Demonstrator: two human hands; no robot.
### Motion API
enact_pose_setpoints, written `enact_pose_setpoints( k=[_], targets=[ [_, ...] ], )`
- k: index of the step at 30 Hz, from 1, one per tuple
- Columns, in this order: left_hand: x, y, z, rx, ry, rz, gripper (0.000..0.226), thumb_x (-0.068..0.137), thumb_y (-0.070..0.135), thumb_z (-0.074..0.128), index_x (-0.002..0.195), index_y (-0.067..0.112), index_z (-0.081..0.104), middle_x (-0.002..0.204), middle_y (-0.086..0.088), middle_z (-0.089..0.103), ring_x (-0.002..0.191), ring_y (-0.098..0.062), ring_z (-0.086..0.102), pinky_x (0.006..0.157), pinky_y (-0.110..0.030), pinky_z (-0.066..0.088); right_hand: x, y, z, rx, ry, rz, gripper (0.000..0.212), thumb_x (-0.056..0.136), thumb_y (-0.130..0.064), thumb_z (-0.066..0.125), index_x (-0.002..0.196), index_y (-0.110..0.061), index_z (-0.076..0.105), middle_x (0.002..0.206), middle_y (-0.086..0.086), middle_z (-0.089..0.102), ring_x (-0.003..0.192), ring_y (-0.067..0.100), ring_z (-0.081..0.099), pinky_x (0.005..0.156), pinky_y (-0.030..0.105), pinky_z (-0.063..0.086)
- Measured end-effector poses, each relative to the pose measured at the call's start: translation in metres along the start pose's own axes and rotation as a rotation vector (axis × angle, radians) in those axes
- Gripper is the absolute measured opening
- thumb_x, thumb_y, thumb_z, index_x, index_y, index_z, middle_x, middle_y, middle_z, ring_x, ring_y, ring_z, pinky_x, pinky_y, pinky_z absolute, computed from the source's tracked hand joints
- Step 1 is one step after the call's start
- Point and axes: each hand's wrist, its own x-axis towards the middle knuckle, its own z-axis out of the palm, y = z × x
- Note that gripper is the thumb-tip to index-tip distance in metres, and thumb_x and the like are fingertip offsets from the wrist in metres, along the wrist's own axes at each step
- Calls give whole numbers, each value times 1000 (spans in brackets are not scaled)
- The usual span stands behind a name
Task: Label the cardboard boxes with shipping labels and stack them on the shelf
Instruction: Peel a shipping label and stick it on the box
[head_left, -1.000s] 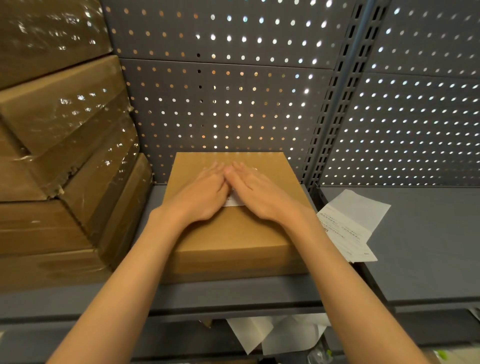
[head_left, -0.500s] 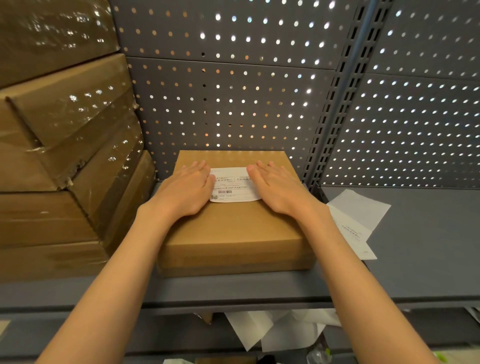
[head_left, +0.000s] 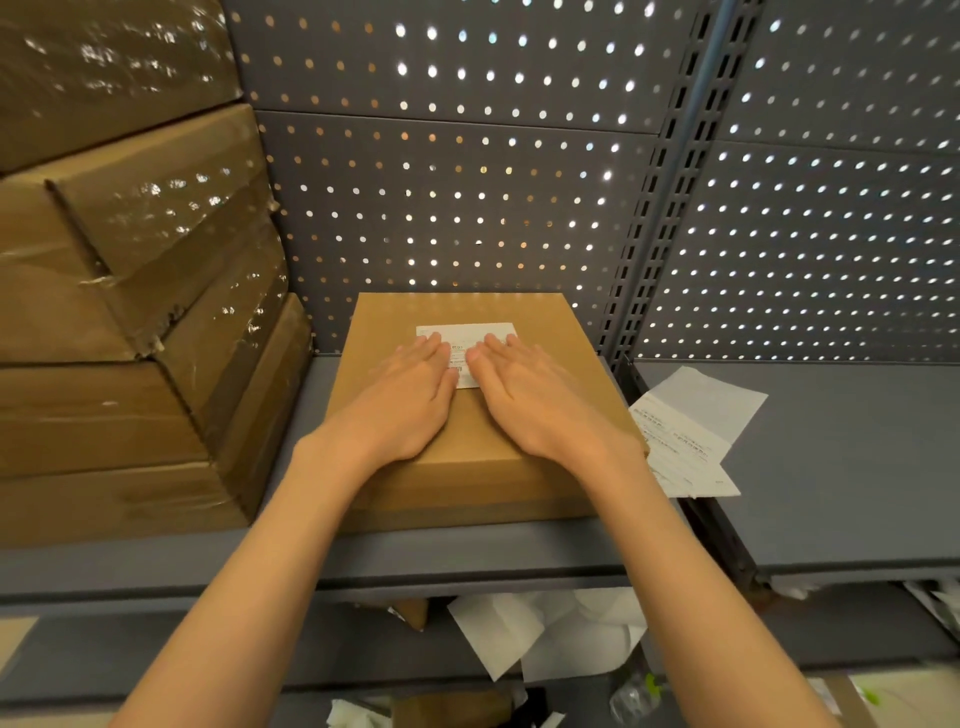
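A flat brown cardboard box (head_left: 467, 478) lies on the grey shelf (head_left: 467, 566), its far end against the perforated back panel. A white shipping label (head_left: 467, 332) is stuck on its top. My left hand (head_left: 410, 400) lies flat on the box, its straight fingers covering the label's left part. My right hand (head_left: 535, 400) lies flat beside it, fingers over the label's right part. Only a narrow strip and the label's far edge show between and beyond the fingers.
A stack of plastic-wrapped cardboard boxes (head_left: 119, 322) fills the shelf's left side. Loose label sheets (head_left: 691, 431) lie on the neighbouring shelf at the right, past a slotted upright (head_left: 660, 208). Crumpled backing paper (head_left: 550, 634) sits on the lower shelf.
My hands spread apart across the label a moment ago, then came back together and slid toward me; they cover most of the label again.
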Motion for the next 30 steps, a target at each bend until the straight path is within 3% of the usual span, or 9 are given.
enact_pose_setpoints(
  k=[4, 8, 13, 17, 21, 25, 30],
  targets=[
    [-8, -11, -7, 28, 10, -33, 50, 103, 27, 20, 149, 7, 17, 158, -7, 11, 145, -16, 9, 114, -24, 4, -7, 16, -7, -47, 42, 69, 53, 103, -36, 11, 146, -10, 30, 155, 4, 27, 144, 20, 20, 115, 33, 11],
    [-13, -12, -10, 28, 31, -42, 48, 103, 27, 19, 146, 7, 24, 158, -5, 14, 145, -17, 11, 114, -26, 6, -8, 18, -6, -45, 41, 91, 55, 103, -38, 9, 149, -12, 25, 158, 3, 19, 145, 20, 15, 117, 33, 10],
    [-16, -1, -4, 7, 110, 35, 50, 103, 26, 20, 149, 7, 16, 158, -8, 11, 146, -15, 7, 114, -22, 0, -16, -2, -2, 24, 84, 23, 55, 103, -38, 13, 150, -11, 21, 158, 4, 16, 146, 14, 9, 119, 29, 5],
    [-22, 7, 8, -41, 72, 118, 51, 102, 22, 23, 150, 12, 8, 158, -5, 6, 145, -12, 3, 113, -20, -2, -24, -20, 9, -6, 115, -75, 51, 103, -35, 16, 146, -11, 32, 153, 6, 30, 144, 16, 16, 116, 27, 6],
    [-26, 7, 13, -31, 63, 120, 52, 101, 22, 23, 150, 14, 7, 159, -3, 6, 145, -11, 3, 113, -19, -3, -29, -22, 16, -23, 103, -48, 53, 103, -37, 16, 145, -11, 32, 151, 7, 34, 143, 17, 19, 115, 28, 8],
    [-27, 5, 12, 15, 76, 88, 50, 102, 25, 20, 150, 12, 12, 158, -5, 9, 145, -12, 6, 114, -22, 0, -31, -16, 16, -57, 77, 4, 55, 102, -40, 13, 150, -14, 24, 158, 6, 19, 146, 15, 11, 117, 30, 5],
    [-35, -4, 8, 63, 109, 26, 52, 102, 29, 20, 149, 8, 15, 158, -6, 12, 145, -15, 8, 115, -24, 1, -41, 3, 10, -56, 111, 96, 57, 101, -43, 12, 150, -15, 24, 158, 2, 17, 146, 12, 11, 118, 29, 6]
  ],
)
